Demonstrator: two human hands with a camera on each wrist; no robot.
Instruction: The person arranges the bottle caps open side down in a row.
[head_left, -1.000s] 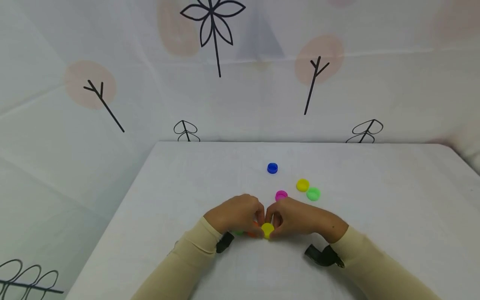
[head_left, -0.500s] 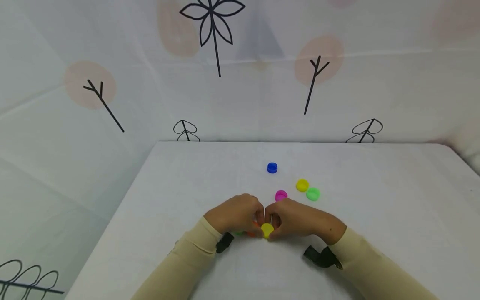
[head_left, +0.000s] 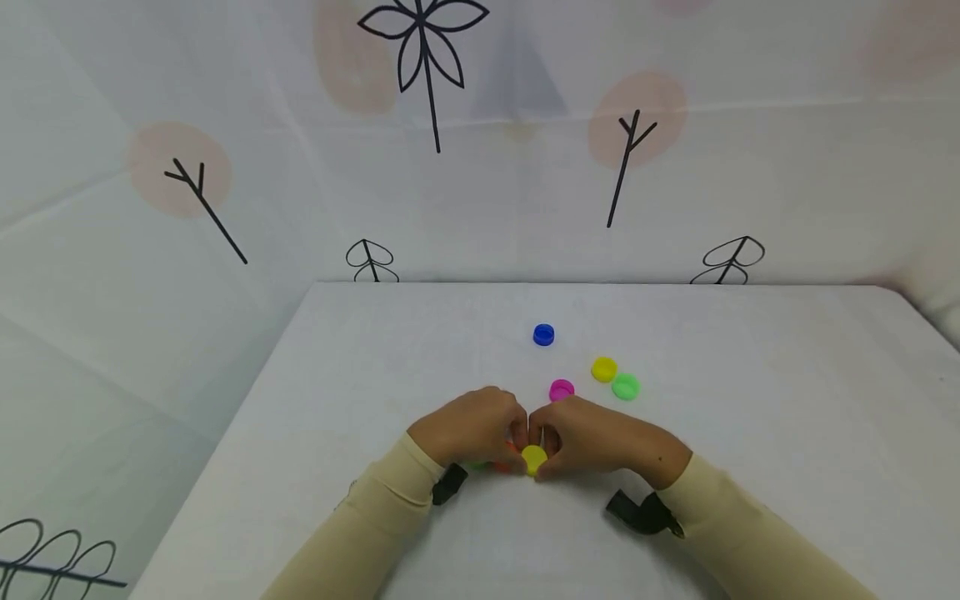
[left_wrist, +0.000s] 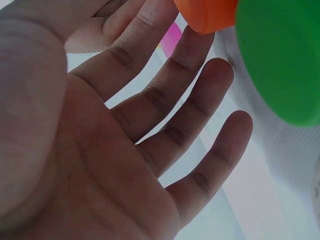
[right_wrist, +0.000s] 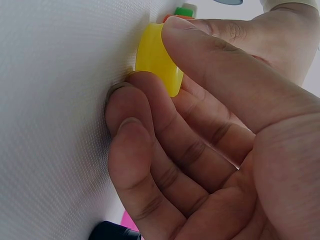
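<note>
Pinched between thumb and fingers of the right hand [head_left: 600, 433], probably for edge control, and sited between both hands down at the desk [head_left: 495, 550]: a yellow cap [head_left: 534, 460]. Set opposite, probably for bracing: the left hand [head_left: 472, 425] (grip hidden; cannot tell). Beside that hand: an orange cap [left_wrist: 207, 12], then a green cap [left_wrist: 282, 60]. Farther out: a pink cap [head_left: 562, 389] and a blue cap [head_left: 543, 335].

Long beige fabric left sleeve [head_left: 360, 527], creased near its cuff, ending at the wrist of the bare left hand [head_left: 472, 428]; matching beige fabric right sleeve [head_left: 753, 527], ending above the bare right hand [head_left: 603, 433]. Beneath the cuffs: a small black blocky left attachment [head_left: 450, 485] and a black curved right attachment [head_left: 641, 512].
</note>
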